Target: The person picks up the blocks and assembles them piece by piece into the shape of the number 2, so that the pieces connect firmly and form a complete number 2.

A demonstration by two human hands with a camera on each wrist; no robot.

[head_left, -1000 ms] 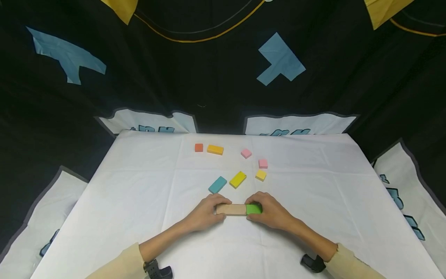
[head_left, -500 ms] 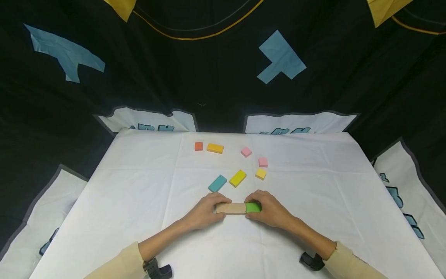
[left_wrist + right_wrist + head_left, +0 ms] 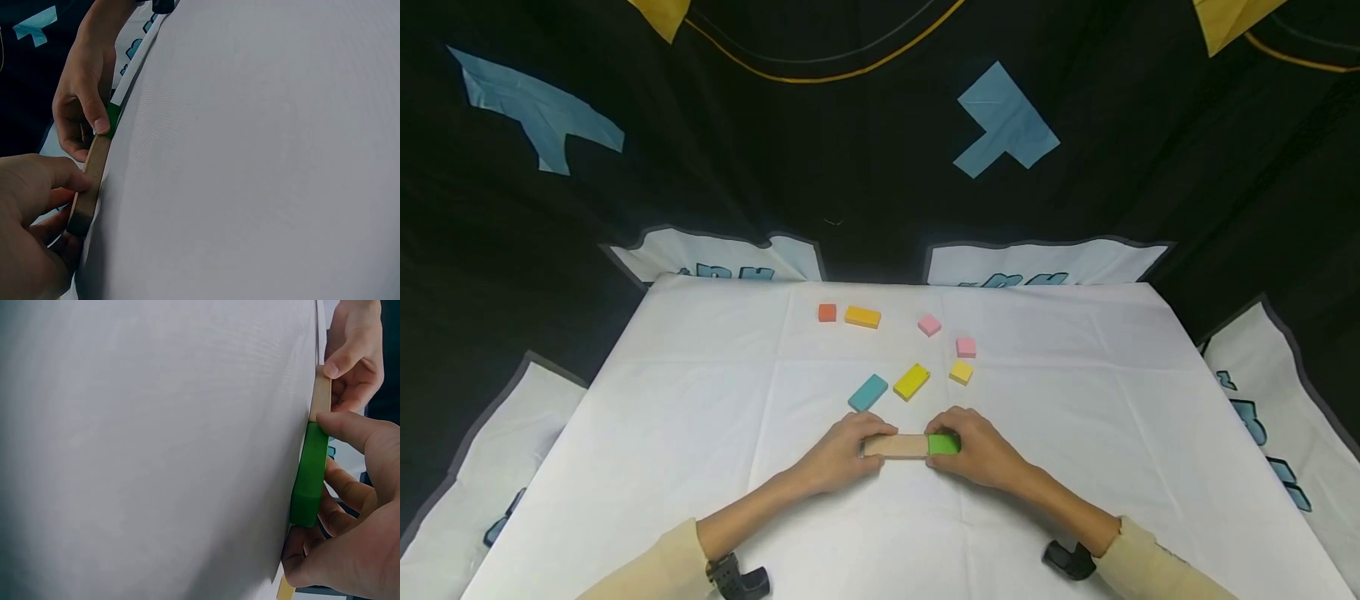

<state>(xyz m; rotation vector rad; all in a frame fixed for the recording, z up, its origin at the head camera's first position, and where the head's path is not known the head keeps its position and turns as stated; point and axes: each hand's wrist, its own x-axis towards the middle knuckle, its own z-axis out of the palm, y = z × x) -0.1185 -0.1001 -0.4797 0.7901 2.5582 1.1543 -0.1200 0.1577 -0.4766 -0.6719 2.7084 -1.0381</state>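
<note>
My left hand (image 3: 842,454) pinches the left end of a plain wooden block (image 3: 897,447), thumb on the near side and fingers on the far side. At the other end, my right hand (image 3: 979,450) holds a green block (image 3: 943,443) between thumb and fingers. The two blocks lie end to end in one row on the white cloth, their ends meeting. In the left wrist view the wooden block (image 3: 92,169) shows its bare end by the left fingers. Seen from the right wrist, the green block (image 3: 310,469) has the right thumb at the joint.
Just beyond the hands lie a blue block (image 3: 868,392), a long yellow block (image 3: 912,382) and a small yellow block (image 3: 961,372). Farther back are two pink blocks (image 3: 929,325), an orange-yellow block (image 3: 862,317) and a red-orange block (image 3: 827,313). A dark curtain (image 3: 850,167) hangs behind the white-covered table (image 3: 700,400).
The hands and the row of two blocks have slid very slightly left, both grips kept. The head view has tilted a little; the other blocks stay put.
</note>
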